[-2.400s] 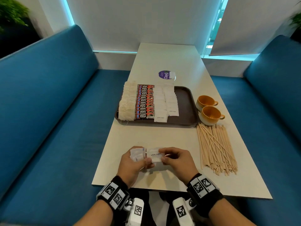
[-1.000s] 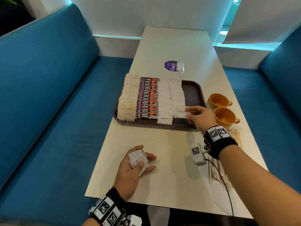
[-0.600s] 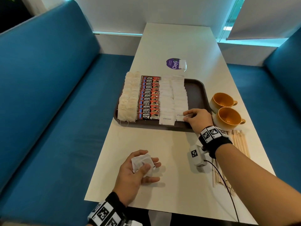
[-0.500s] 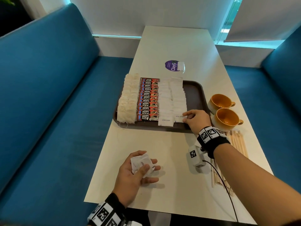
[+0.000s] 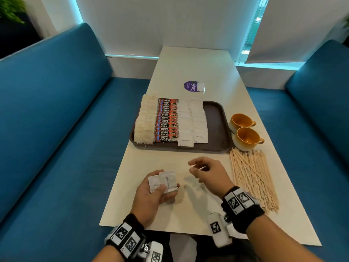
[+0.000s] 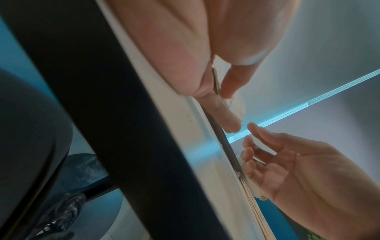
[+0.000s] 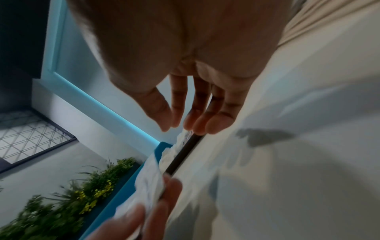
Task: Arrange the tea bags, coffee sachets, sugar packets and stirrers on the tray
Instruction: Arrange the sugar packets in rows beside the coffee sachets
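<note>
My left hand (image 5: 159, 191) grips a small stack of white sugar packets (image 5: 164, 181) above the near part of the table; they also show in the right wrist view as sugar packets (image 7: 150, 183). My right hand (image 5: 194, 167) hovers just right of the stack, fingers loosely curled and empty. The brown tray (image 5: 217, 118) holds a column of tea bags (image 5: 146, 121), a column of red coffee sachets (image 5: 167, 121) and two columns of sugar packets (image 5: 192, 121). Its right third is bare. Wooden stirrers (image 5: 251, 176) lie in a heap on the table, right of my right hand.
Two yellow cups (image 5: 243, 129) stand right of the tray, just beyond the stirrers. A purple round sticker (image 5: 189, 86) with a white packet beside it lies behind the tray. Blue benches flank the white table (image 5: 188, 214).
My right hand left a sugar packet at the front of the right sugar column and drew back from the tray to beside my left hand. The left hand kept its stack.
</note>
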### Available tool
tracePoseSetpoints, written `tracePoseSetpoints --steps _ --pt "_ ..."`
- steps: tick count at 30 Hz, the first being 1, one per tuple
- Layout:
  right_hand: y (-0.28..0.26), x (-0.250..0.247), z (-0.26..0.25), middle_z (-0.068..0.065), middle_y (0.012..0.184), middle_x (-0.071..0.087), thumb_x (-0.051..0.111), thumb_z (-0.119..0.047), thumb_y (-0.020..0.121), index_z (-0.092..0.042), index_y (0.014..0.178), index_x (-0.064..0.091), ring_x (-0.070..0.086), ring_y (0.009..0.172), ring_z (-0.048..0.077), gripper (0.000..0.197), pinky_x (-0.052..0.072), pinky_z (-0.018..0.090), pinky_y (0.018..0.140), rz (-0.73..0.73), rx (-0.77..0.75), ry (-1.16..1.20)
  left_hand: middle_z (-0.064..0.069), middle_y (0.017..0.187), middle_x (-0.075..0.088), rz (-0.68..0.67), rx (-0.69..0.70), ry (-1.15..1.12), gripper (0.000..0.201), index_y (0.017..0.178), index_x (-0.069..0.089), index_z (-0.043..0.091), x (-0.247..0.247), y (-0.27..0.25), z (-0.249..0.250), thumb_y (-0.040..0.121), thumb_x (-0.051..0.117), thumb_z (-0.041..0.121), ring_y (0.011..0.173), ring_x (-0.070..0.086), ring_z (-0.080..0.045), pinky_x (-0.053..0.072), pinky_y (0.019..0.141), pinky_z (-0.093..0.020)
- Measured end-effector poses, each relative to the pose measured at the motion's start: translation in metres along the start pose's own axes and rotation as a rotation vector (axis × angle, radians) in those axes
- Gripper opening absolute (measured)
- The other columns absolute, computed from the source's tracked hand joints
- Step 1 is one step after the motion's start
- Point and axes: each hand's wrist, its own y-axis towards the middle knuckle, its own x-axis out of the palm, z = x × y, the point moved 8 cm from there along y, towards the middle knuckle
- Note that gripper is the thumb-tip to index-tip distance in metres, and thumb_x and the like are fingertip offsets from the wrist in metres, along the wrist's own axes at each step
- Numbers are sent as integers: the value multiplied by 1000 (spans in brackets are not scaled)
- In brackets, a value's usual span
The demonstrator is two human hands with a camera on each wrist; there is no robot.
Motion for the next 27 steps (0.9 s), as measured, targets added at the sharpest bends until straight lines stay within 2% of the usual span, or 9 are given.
tracePoseSetpoints --steps 2,5,9,13,17,20,22,24,27 --pt "-18 18 7 8 88 72 77 -14 88 -22 102 75 67 69 16 17 60 39 69 -56 35 112 -21 112 72 8 4 38 35 127 57 11 1 -3 3 98 54 -8 98 71 -47 59 82 -60" --pt "-36 36 15 14 88 72 79 -12 87 -20 111 73 69 70 24 26 61 40 66 -85 44 237 -21 102 75 21 22 124 30 118 64 12 2 -8 7 93 65 -5 88 74 -43 63 72 -50" --pt "-46 37 22 18 86 74 77 -3 87 -20 107 75 66 68 19 26 60 36 64 -42 47 236 -16 89 76 23 50 195 26 110 68 15 4 -10 8 89 72 -1 75 73 -35 63 66 -43" --pt "-51 33 34 22 83 72 74 8 85 -10 107 68 66 63 25 28 59 36 57 -3 137 362 -12 86 73 -3 5 63 33 120 61 13 2 -4 3 89 72 7 77 68 -36 61 68 -40" --pt "-56 32 41 20 79 67 68 13 88 -5 103 53 68 64 33 27 58 36 56 23 156 453 -19 104 73 -91 -59 34 56 125 55 13 6 -4 -2 76 78 1 94 71 -46 63 73 -49" --pt "-55 34 37 22 81 68 68 13 88 -1 96 61 70 67 36 17 60 37 60 9 114 415 -25 107 73 -125 -65 121 58 126 53 16 8 -7 0 79 78 -7 84 71 -49 63 68 -46" --pt "-54 36 35 20 85 72 71 11 86 -2 92 71 72 72 30 14 62 36 65 1 84 369 -27 105 72 -103 -53 104 56 126 54 13 5 -7 0 80 75 -11 79 71 -45 63 64 -43" --pt "-53 36 33 12 85 75 74 11 82 -8 91 78 72 76 23 22 62 34 72 -1 62 332 -29 106 71 -83 -38 74 55 126 55 11 3 -7 0 81 74 -14 79 71 -43 63 63 -40" --pt "-52 34 32 5 75 75 76 9 81 -16 97 81 70 68 17 30 58 27 67 -6 62 285 -30 106 69 -79 -17 74 57 126 56 12 1 -6 -1 80 72 -18 75 71 -39 61 60 -34"
